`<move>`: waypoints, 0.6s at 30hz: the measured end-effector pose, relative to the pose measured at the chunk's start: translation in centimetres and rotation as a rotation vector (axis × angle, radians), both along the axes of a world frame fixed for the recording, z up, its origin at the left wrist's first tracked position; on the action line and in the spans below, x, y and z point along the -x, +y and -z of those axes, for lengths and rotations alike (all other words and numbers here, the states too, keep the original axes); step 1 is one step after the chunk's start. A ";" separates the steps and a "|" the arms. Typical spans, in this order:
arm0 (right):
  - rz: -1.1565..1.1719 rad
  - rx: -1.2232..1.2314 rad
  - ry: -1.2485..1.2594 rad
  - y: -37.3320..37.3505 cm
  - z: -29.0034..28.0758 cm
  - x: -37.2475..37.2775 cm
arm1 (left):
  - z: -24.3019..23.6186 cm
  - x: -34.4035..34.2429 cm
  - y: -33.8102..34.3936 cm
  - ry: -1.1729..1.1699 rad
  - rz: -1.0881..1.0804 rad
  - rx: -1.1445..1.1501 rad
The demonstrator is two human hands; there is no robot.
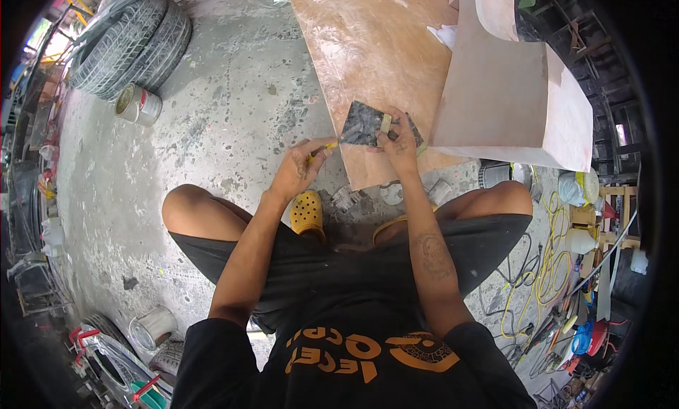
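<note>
My left hand (pixel 303 170) is closed around a slim yellow tool (pixel 329 147), whose tip reaches the lower left corner of a dark square sheet (pixel 361 123). Pale smears mark the sheet's face. My right hand (pixel 400 146) grips the sheet at its right side, the fingers also on a narrow cream-coloured strip (pixel 386 122) lying across it. Past these fingers shows another dark piece, partly hidden by the hand. Both hands are over the near end of a brown, glossy panel (pixel 378 48).
A large curved, pale grey-brown panel (pixel 495 98) stands at the right, with a white cloth (pixel 443 36) beside it. Stacked tyres (pixel 134 45) and a paint can (pixel 138 105) are at the far left. Yellow cables (pixel 548 260) coil at the right. My yellow clog (pixel 307 212) is on the floor.
</note>
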State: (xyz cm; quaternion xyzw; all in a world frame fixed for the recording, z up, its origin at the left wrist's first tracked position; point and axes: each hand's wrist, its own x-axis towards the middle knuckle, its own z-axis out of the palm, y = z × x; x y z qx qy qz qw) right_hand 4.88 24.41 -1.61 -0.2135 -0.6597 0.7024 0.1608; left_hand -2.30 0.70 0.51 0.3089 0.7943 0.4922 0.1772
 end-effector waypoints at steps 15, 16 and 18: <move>0.054 0.093 -0.045 -1.7 0.6 1.0 | -2.0 -3.2 -0.3 0.014 -0.173 0.109; 0.091 0.104 -0.062 -1.9 0.7 1.1 | -2.2 -3.4 0.1 0.038 -0.166 0.159; 0.084 0.124 -0.049 -2.0 0.9 1.3 | -1.4 -3.2 0.3 0.079 -0.176 0.185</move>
